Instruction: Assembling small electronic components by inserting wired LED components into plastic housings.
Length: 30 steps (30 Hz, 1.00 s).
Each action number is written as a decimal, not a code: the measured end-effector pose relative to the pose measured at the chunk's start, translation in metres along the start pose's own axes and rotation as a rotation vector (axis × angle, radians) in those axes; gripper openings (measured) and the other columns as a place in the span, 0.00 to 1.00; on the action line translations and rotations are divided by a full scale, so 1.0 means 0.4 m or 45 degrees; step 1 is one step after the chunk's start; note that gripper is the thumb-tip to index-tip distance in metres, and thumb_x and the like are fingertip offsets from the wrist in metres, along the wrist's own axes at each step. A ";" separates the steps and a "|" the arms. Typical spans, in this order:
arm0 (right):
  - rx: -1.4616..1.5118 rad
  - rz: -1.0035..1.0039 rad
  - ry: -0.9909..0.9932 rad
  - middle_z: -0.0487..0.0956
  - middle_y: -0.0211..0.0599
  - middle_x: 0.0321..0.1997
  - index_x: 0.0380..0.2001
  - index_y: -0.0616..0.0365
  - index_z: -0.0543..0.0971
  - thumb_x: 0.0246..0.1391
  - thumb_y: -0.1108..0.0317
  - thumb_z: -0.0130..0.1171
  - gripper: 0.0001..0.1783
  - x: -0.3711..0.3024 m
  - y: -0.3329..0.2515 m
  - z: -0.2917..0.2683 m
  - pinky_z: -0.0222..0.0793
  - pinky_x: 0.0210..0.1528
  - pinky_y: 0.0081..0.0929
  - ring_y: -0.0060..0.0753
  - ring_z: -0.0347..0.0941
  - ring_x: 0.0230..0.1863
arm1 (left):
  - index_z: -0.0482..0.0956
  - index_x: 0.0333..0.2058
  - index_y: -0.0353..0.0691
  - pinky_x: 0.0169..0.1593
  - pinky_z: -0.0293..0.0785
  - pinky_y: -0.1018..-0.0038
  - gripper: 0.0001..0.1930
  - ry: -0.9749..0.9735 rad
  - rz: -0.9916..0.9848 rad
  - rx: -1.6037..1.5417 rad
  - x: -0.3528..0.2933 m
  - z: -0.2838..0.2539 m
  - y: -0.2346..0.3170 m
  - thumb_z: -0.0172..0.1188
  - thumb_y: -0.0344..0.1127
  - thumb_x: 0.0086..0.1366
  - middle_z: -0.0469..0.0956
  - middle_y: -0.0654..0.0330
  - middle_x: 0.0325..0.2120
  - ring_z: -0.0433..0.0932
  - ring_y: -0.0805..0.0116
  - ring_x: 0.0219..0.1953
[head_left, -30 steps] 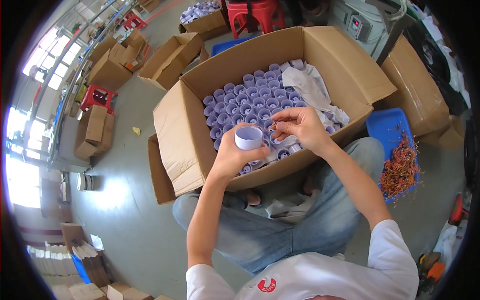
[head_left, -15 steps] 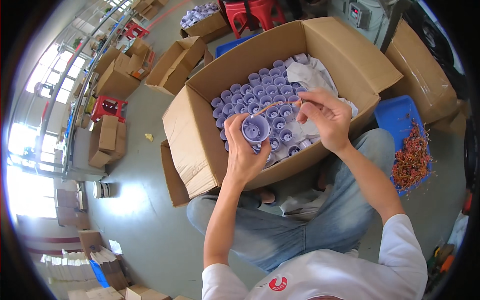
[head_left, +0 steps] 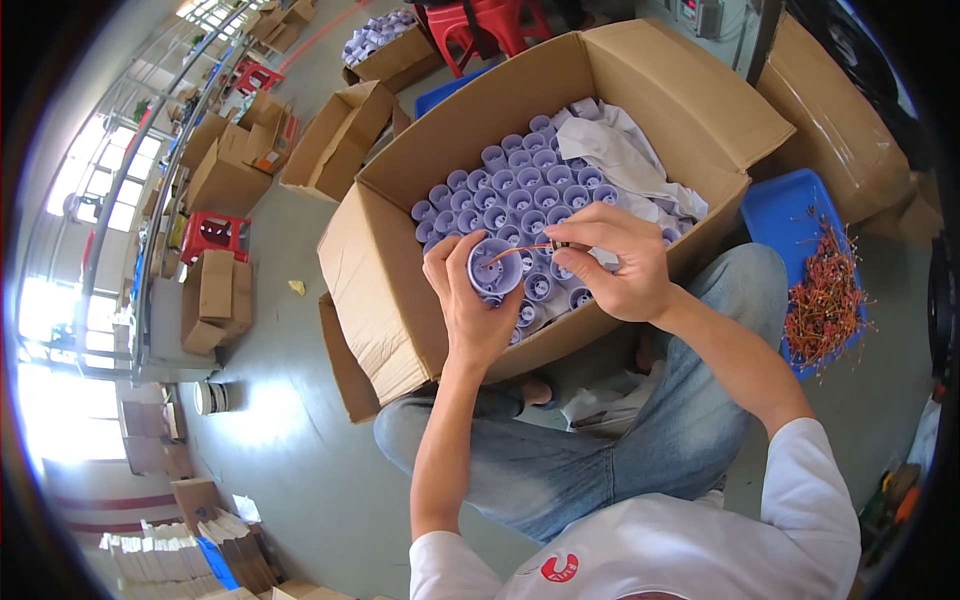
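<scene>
My left hand (head_left: 470,305) is wrapped round a pale purple plastic cup (head_left: 496,266), its open mouth tilted up toward me. An orange-red wire (head_left: 520,250) runs from inside the cup to my right hand (head_left: 622,264), whose thumb and fingers pinch a small dark piece at the wire's end. What that piece is cannot be made out. Both hands are over a large open cardboard box (head_left: 480,120). Rows of similar purple cups (head_left: 520,200) stand upright in it, with crumpled white paper (head_left: 612,150) along their right side.
To the right, a blue tray (head_left: 790,215) holds a heap of red-orange wires (head_left: 825,300). More cardboard boxes (head_left: 340,140) stand at the far left, near a red stool (head_left: 216,236). Behind the box are another red stool (head_left: 480,30) and a carton of purple cups (head_left: 395,65).
My right hand has moved left and down, closer to the cup. The wire's near end has dropped into the cup's mouth. My left hand has shifted slightly left with the cup.
</scene>
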State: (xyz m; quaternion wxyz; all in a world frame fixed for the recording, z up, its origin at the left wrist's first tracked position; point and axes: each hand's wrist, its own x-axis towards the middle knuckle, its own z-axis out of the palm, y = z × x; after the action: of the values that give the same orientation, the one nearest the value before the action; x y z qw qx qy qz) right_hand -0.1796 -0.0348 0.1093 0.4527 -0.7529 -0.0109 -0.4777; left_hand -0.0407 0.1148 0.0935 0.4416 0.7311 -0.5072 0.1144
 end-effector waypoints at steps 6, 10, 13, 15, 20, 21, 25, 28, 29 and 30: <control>-0.037 -0.063 -0.059 0.81 0.41 0.35 0.39 0.65 0.83 0.47 0.80 0.67 0.13 -0.006 0.000 0.003 0.74 0.33 0.24 0.32 0.78 0.31 | 0.71 0.53 0.41 0.57 0.63 0.58 0.37 -0.015 0.027 0.002 0.000 -0.004 -0.002 0.72 0.22 0.40 0.67 0.50 0.49 0.66 0.48 0.52; -0.088 -0.126 -0.098 0.81 0.40 0.34 0.38 0.64 0.83 0.45 0.80 0.68 0.13 -0.008 -0.014 0.011 0.74 0.33 0.26 0.36 0.78 0.30 | 0.72 0.52 0.41 0.57 0.63 0.58 0.36 0.001 0.015 -0.035 0.003 -0.003 0.006 0.73 0.23 0.40 0.68 0.51 0.49 0.67 0.49 0.51; -0.096 -0.076 -0.095 0.81 0.39 0.36 0.36 0.63 0.83 0.45 0.79 0.69 0.12 -0.012 -0.008 0.019 0.74 0.34 0.26 0.37 0.78 0.31 | 0.74 0.47 0.38 0.54 0.70 0.62 0.33 0.000 0.040 0.038 0.003 -0.002 0.013 0.75 0.24 0.38 0.70 0.51 0.50 0.70 0.52 0.53; -0.084 -0.036 -0.095 0.81 0.39 0.37 0.36 0.62 0.83 0.44 0.78 0.69 0.12 -0.018 -0.002 0.027 0.74 0.36 0.27 0.38 0.78 0.33 | 0.74 0.43 0.39 0.54 0.68 0.60 0.31 -0.040 0.127 0.142 -0.003 0.003 0.013 0.76 0.25 0.36 0.71 0.50 0.51 0.70 0.51 0.52; -0.116 0.133 -0.170 0.77 0.38 0.45 0.34 0.59 0.85 0.41 0.77 0.71 0.13 -0.035 -0.002 0.055 0.71 0.48 0.30 0.37 0.73 0.47 | 0.72 0.41 0.37 0.53 0.64 0.58 0.28 -0.053 0.174 0.050 -0.007 0.032 0.024 0.73 0.24 0.39 0.77 0.54 0.46 0.70 0.50 0.51; -0.096 0.162 -0.167 0.77 0.38 0.46 0.34 0.59 0.85 0.41 0.77 0.71 0.12 -0.039 0.001 0.059 0.71 0.48 0.30 0.36 0.73 0.47 | 0.72 0.41 0.37 0.53 0.65 0.58 0.27 -0.065 0.181 0.075 -0.007 0.033 0.030 0.72 0.24 0.39 0.78 0.54 0.43 0.72 0.51 0.49; -0.004 0.287 -0.160 0.77 0.38 0.45 0.33 0.60 0.85 0.39 0.77 0.71 0.12 -0.044 0.004 0.062 0.70 0.50 0.30 0.35 0.74 0.47 | 0.71 0.41 0.37 0.49 0.69 0.60 0.27 -0.072 0.129 0.012 -0.013 0.039 0.033 0.71 0.22 0.39 0.79 0.55 0.38 0.76 0.53 0.42; 0.164 0.464 -0.223 0.78 0.38 0.44 0.32 0.62 0.85 0.39 0.78 0.71 0.12 -0.040 -0.003 0.060 0.70 0.51 0.30 0.35 0.75 0.47 | 0.71 0.41 0.36 0.43 0.72 0.62 0.26 -0.086 0.054 -0.071 -0.025 0.041 0.033 0.70 0.22 0.40 0.78 0.54 0.36 0.77 0.52 0.37; 0.163 0.489 -0.228 0.78 0.39 0.45 0.32 0.62 0.86 0.39 0.78 0.70 0.12 -0.040 -0.003 0.061 0.70 0.52 0.30 0.35 0.75 0.47 | 0.71 0.41 0.36 0.43 0.72 0.62 0.26 -0.086 0.057 -0.071 -0.024 0.042 0.035 0.70 0.22 0.40 0.78 0.54 0.36 0.77 0.52 0.37; 0.164 0.513 -0.233 0.78 0.39 0.45 0.32 0.63 0.86 0.39 0.78 0.70 0.11 -0.039 -0.004 0.062 0.70 0.52 0.30 0.36 0.75 0.47 | 0.71 0.41 0.36 0.41 0.73 0.62 0.26 -0.069 0.065 -0.097 -0.023 0.042 0.036 0.70 0.21 0.40 0.78 0.53 0.35 0.77 0.51 0.37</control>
State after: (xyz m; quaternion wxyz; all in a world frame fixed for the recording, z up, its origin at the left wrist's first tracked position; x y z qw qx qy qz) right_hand -0.1713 -0.0101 0.0957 0.5831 -0.7497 0.0683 -0.3055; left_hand -0.0618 0.1064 0.0857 0.4520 0.7034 -0.5416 0.0865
